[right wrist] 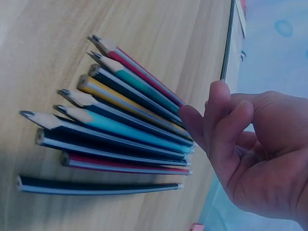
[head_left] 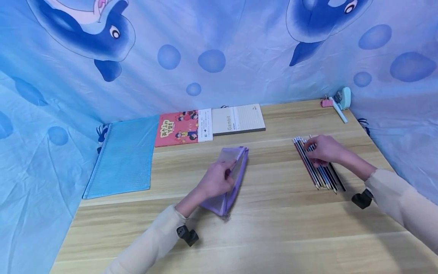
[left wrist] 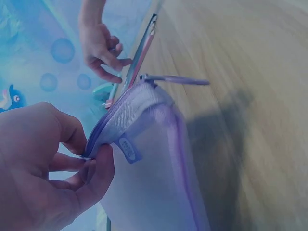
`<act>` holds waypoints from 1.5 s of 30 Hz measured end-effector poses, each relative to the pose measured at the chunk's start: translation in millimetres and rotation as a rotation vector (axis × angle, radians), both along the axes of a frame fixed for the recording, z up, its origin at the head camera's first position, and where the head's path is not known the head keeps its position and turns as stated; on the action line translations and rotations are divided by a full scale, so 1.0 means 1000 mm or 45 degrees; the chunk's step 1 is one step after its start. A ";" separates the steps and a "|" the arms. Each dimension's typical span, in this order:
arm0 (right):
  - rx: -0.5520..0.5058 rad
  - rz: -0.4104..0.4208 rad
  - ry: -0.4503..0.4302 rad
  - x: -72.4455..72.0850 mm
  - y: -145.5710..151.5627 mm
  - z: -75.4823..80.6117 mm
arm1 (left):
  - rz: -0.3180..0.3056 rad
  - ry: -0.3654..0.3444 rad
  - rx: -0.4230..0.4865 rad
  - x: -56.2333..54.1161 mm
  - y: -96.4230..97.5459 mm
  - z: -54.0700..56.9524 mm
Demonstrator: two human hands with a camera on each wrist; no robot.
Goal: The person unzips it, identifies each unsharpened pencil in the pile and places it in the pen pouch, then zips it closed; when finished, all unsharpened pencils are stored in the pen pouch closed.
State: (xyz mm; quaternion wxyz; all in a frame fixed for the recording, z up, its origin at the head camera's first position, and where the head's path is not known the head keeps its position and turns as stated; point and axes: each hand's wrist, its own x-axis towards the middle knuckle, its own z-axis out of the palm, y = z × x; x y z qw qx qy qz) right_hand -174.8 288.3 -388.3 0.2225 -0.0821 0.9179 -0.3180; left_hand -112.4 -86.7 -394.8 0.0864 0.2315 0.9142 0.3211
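A purple-edged, whitish translucent pouch (head_left: pixel 237 180) sits on the wood-grain table (head_left: pixel 273 236), its zip edge pinched by the left hand (head_left: pixel 216 179). The right hand (head_left: pixel 323 150), fingers parted with nothing visibly gripped, reaches over striped pencils (right wrist: pixel 132 129): seemingly picking up, which calls for a pinch. Only the left wrist view shows the pouch's small purple label (left wrist: pixel 127 150).

The left hand (head_left: pixel 217 179) pinches between thumb and curled fingers; the right hand (head_left: pixel 323 150) reaches out, fingers loosely bent.
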 end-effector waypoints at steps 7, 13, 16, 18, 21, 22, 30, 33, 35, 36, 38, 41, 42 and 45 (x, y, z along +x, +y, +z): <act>0.029 -0.035 -0.040 0.003 0.001 -0.006 | 0.031 -0.007 0.030 0.001 0.000 -0.001; 0.042 -0.045 0.004 0.003 -0.003 -0.007 | 0.018 0.016 0.051 0.001 -0.001 0.000; 0.064 -0.049 0.004 0.003 -0.005 -0.008 | -0.001 0.025 0.069 0.002 0.000 0.000; 0.082 -0.041 0.018 0.002 -0.007 -0.009 | -0.005 0.029 0.075 0.002 0.000 -0.001; 0.138 -0.024 0.048 0.000 -0.011 -0.010 | 0.000 0.026 0.083 0.003 0.001 -0.001; 0.162 -0.015 0.059 -0.001 -0.012 -0.011 | 0.002 0.031 0.080 0.003 0.001 -0.001; 0.296 -0.001 0.100 -0.004 -0.021 -0.013 | 0.008 0.032 0.080 0.002 0.003 -0.004; 0.325 0.008 0.106 -0.005 -0.023 -0.013 | 0.007 0.030 0.083 0.001 0.004 -0.005; 0.342 0.017 0.108 -0.007 -0.024 -0.012 | 0.005 0.029 0.085 0.001 0.004 -0.005; 0.350 0.018 0.110 -0.008 -0.024 -0.012 | 0.005 0.034 0.086 0.000 0.004 -0.006; 0.360 0.018 0.103 -0.010 -0.026 -0.012 | 0.007 0.053 0.085 -0.001 0.004 -0.006; 0.381 0.020 0.102 -0.012 -0.027 -0.012 | 0.018 0.067 0.095 -0.001 0.003 -0.006; 0.386 0.020 0.096 -0.013 -0.027 -0.011 | 0.020 0.069 0.097 -0.001 0.004 -0.006; 0.384 0.022 0.076 -0.014 -0.026 -0.009 | 0.022 0.048 0.110 0.000 0.004 -0.006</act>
